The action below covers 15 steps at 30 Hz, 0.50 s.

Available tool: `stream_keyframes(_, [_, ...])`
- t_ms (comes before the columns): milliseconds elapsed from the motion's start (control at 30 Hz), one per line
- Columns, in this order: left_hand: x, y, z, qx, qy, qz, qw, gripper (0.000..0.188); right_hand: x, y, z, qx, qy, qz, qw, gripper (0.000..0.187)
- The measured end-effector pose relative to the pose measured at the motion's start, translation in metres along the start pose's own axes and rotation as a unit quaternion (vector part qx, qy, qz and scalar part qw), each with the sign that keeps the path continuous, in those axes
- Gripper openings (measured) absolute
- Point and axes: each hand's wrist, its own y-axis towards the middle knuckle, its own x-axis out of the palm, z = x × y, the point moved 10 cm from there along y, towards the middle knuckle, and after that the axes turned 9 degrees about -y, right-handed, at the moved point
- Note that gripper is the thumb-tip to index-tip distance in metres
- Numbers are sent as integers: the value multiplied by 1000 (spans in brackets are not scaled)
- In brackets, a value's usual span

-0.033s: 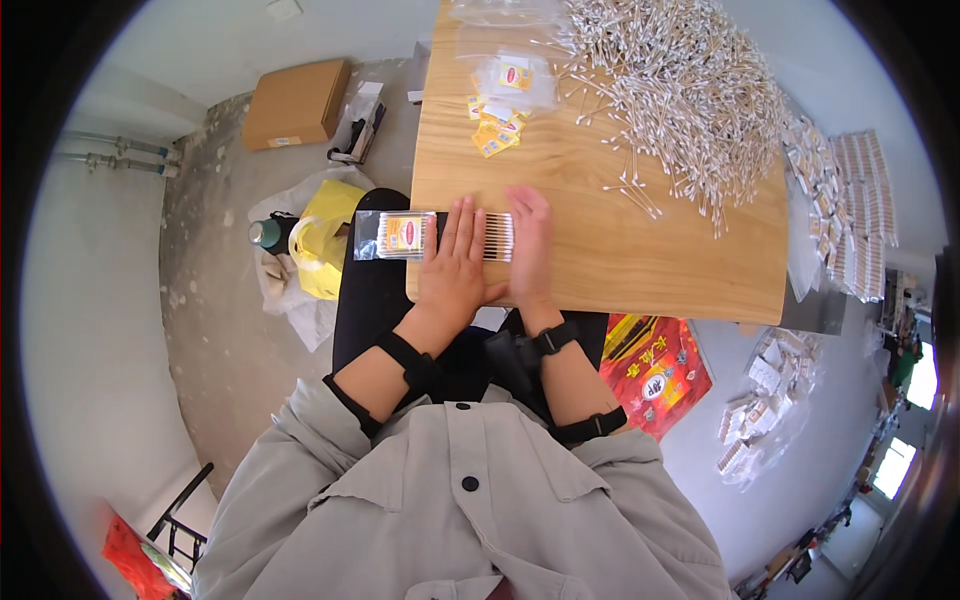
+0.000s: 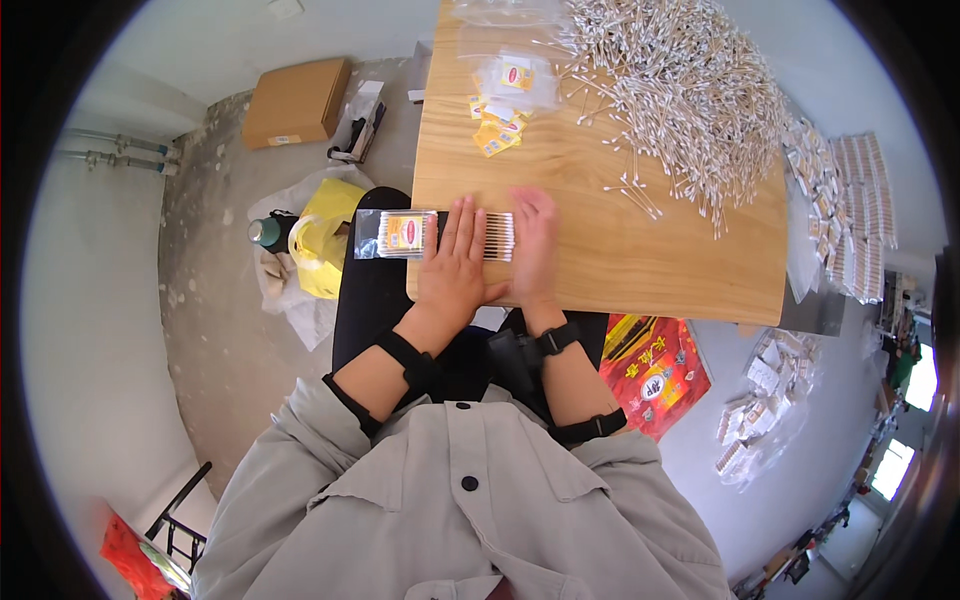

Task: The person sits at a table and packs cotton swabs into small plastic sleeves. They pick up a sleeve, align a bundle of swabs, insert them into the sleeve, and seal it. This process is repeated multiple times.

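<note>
Head view looks down on a wooden worktop with a large heap of cotton swabs spread over its far right part and a few strays trailing toward the middle. Small yellow labels and clear bags lie near the far left edge. Off the worktop sit a cardboard box, a yellow bag and a green bottle on the floor at the left, and packed bundles at the right.

At the near left corner lies a row of swabs, half inside a clear packet that overhangs the left edge. Its long axis runs left to right along the near edge, the packet's closed end pointing left. The left hand lies flat, fingers spread, pressing on the row. The right hand rests open against the row's right end, gripping nothing.
</note>
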Motion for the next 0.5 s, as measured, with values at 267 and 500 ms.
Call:
stream_keyframes(267, [-6, -3, -10, -1, -28, 16, 999, 113, -11, 6, -24, -19, -271, 35, 962, 29])
stream_keyframes(500, [-6, -2, -10, -8, -36, 3, 999, 112, 8, 42, -14, -23, -437, -120, 891, 17])
